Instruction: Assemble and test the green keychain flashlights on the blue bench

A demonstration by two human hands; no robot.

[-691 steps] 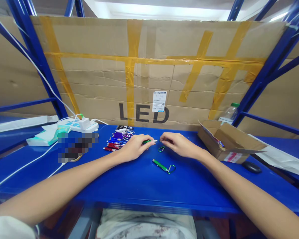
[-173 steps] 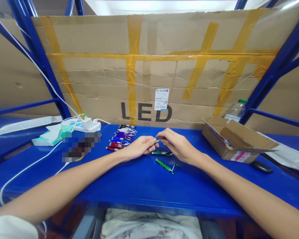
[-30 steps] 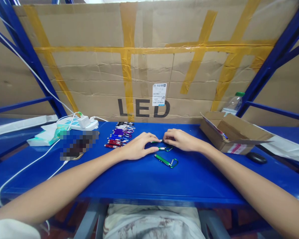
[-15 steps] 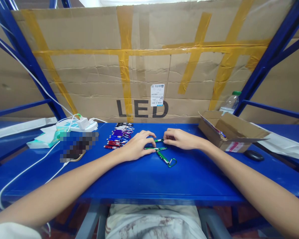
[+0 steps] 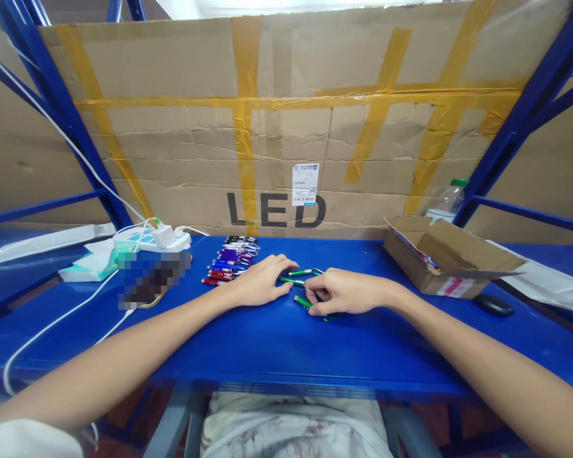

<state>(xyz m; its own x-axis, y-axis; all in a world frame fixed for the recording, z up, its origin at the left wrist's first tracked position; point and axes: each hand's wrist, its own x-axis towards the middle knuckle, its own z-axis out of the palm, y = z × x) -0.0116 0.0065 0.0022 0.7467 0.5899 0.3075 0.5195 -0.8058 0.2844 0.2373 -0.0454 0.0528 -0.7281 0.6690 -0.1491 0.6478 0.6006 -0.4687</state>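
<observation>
Three green keychain flashlights with carabiner clips lie on the blue table between my hands. My left hand (image 5: 262, 281) rests palm down, its thumb and fingers apart around the left end of the middle green flashlight (image 5: 292, 280). The far green flashlight (image 5: 300, 273) lies just beyond it. Closest to me is the third green flashlight (image 5: 302, 302), slanted, with the curled fingers of my right hand (image 5: 341, 291) closed on it; most of its clip is hidden. Left of my left hand is a stacked row of keychain flashlights (image 5: 224, 266) in red, blue, purple, silver and black.
An open cardboard box (image 5: 410, 264) with small colourful items stands at right, beside a black mouse (image 5: 493, 305) and a bottle (image 5: 449, 198). At left are a blurred phone (image 5: 155, 283), a power strip (image 5: 172, 240), cables and a tissue pack (image 5: 88, 264). A large cardboard panel (image 5: 191, 146) stands behind.
My right hand has moved from the far green flashlight toward me, onto the slanted nearest one. My left hand has barely moved. The view has shifted slightly.
</observation>
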